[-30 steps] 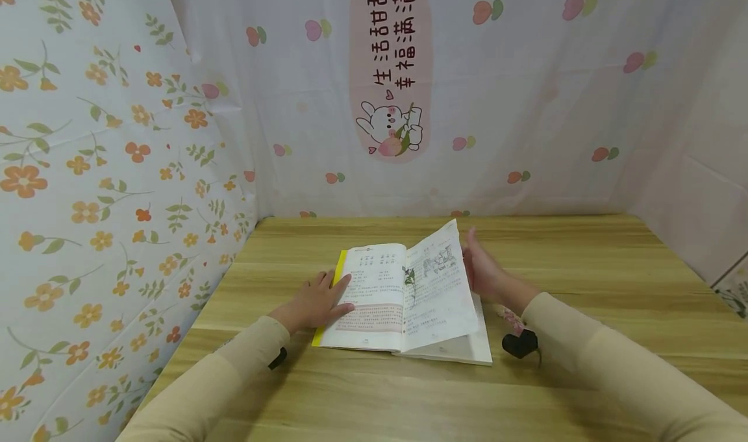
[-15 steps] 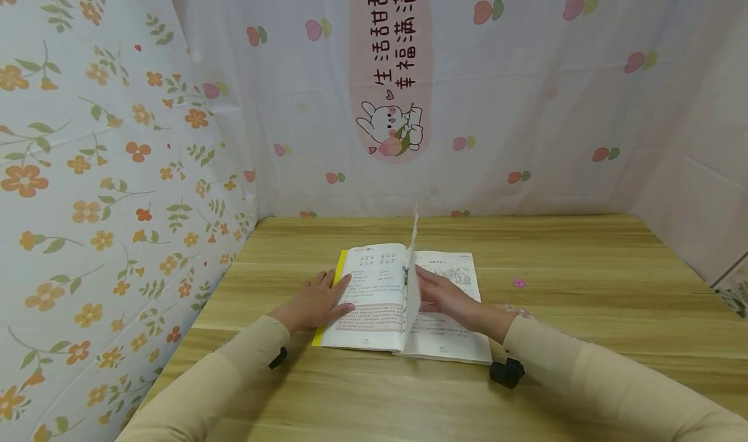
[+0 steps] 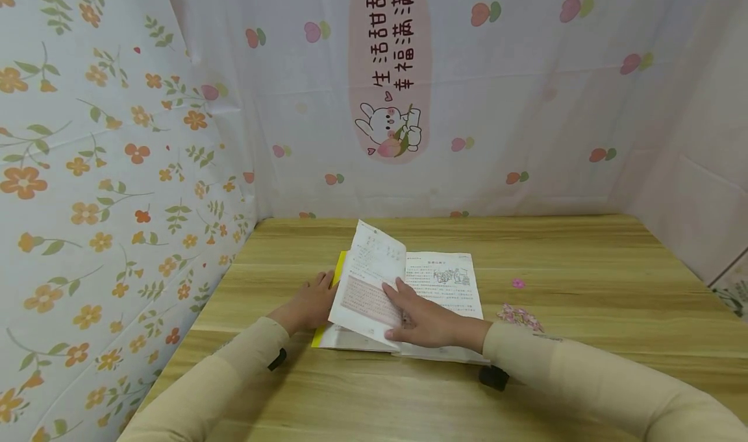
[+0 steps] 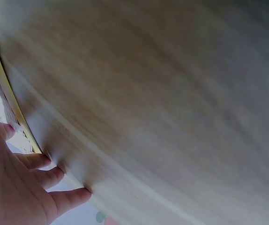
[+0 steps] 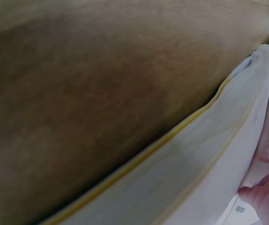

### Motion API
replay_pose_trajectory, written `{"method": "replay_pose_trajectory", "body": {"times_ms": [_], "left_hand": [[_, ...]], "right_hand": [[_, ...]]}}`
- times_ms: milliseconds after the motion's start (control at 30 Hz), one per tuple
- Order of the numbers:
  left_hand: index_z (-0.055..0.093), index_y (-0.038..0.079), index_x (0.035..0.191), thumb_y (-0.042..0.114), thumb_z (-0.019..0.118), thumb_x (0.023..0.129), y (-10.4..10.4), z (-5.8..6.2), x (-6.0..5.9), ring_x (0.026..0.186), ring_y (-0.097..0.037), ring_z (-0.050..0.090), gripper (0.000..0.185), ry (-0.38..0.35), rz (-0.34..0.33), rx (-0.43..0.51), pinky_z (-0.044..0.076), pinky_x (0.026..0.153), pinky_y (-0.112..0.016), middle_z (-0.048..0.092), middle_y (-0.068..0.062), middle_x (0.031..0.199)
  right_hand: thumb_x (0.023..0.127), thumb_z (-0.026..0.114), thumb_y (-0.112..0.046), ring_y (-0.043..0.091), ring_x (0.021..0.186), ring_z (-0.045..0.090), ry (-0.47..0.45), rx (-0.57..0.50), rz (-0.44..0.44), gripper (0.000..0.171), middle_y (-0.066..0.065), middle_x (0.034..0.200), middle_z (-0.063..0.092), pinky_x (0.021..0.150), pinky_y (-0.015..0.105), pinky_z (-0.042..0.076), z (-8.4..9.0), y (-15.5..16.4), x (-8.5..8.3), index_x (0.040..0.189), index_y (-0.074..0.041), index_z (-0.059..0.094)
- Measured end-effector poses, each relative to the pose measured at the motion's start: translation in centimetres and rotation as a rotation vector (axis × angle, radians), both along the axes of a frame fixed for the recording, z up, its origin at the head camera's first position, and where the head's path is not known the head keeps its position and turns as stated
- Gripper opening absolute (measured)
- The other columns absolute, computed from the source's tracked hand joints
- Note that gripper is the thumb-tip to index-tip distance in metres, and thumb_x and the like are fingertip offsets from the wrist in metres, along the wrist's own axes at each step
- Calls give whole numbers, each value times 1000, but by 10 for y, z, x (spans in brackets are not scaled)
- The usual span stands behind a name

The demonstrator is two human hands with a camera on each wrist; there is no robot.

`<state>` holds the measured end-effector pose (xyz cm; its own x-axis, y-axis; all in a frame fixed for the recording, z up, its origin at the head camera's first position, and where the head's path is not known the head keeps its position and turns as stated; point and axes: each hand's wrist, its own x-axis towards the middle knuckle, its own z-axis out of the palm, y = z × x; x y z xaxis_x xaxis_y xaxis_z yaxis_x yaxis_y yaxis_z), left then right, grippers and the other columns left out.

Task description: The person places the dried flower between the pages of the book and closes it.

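An open book (image 3: 444, 267) with a yellow cover edge lies on the wooden table. One leaf, the page (image 3: 368, 273), stands half raised and leans over the left half. My right hand (image 3: 429, 319) presses straight fingers against this page near the gutter; in the right wrist view its thumb (image 5: 251, 193) is at the page's lower part. Flat at the book's left edge, my left hand (image 3: 306, 304) has its fingertips partly hidden behind the leaning page. The left wrist view has this hand's spread fingers (image 4: 71, 199) touching the tabletop beside the yellow edge.
A small heap of pink petals (image 3: 519, 317) lies right of the book, near my right sleeve. Farther back is a single pink flower (image 3: 518, 283). A floral cloth (image 3: 117, 169) hangs along the table's left side, and a printed curtain (image 3: 497, 104) hangs behind it.
My right hand has swept leftward, carrying the page from the right half past upright to lean over the left half. The green sprig in the gutter is now hidden. My left hand stays put.
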<state>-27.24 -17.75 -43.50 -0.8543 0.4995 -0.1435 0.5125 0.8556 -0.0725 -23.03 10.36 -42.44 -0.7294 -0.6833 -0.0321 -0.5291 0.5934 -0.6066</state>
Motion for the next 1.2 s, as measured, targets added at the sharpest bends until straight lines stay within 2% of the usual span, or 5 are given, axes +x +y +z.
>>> {"method": "replay_pose_trajectory", "body": {"times_ms": [233, 500, 867, 1000, 1200], "left_hand": [[36, 5, 150, 42, 48, 101, -3, 1, -1, 137, -43, 27, 62, -29, 4, 24, 35, 96, -64, 26, -28, 151], [28, 9, 153, 41, 37, 105, -6, 1, -5, 138, -39, 28, 59, -34, 2, 55, 34, 99, -60, 27, -25, 152], [31, 8, 152, 28, 39, 106, -12, 5, -5, 136, -40, 34, 51, -26, -35, 114, 35, 102, -55, 32, -25, 150], [36, 4, 149, 26, 42, 105, -10, 9, -5, 132, -37, 40, 50, 24, -44, 140, 38, 101, -53, 38, -24, 146], [35, 7, 150, 40, 41, 105, -2, 14, -8, 134, -38, 38, 57, 65, 10, 154, 36, 100, -58, 36, -22, 149]], "right_hand": [[95, 51, -58, 43, 144, 3, 209, 161, 98, 85, 23, 159, 2, 112, 53, 14, -3, -3, -2, 157, -12, 16], [98, 39, -61, 36, 146, 8, 445, 286, 214, 76, 18, 159, 14, 113, 51, 13, -4, -2, -6, 155, -12, 27], [101, 33, -57, 33, 143, 24, 585, 355, 328, 68, 17, 153, 32, 112, 49, 20, -5, -4, -12, 151, -12, 37], [101, 32, -57, 34, 140, 29, 652, 370, 353, 67, 18, 150, 36, 111, 47, 23, -4, -6, -13, 149, -10, 40], [101, 32, -57, 34, 138, 32, 706, 375, 377, 67, 19, 148, 39, 111, 43, 24, -5, -8, -16, 147, -9, 41]]}}
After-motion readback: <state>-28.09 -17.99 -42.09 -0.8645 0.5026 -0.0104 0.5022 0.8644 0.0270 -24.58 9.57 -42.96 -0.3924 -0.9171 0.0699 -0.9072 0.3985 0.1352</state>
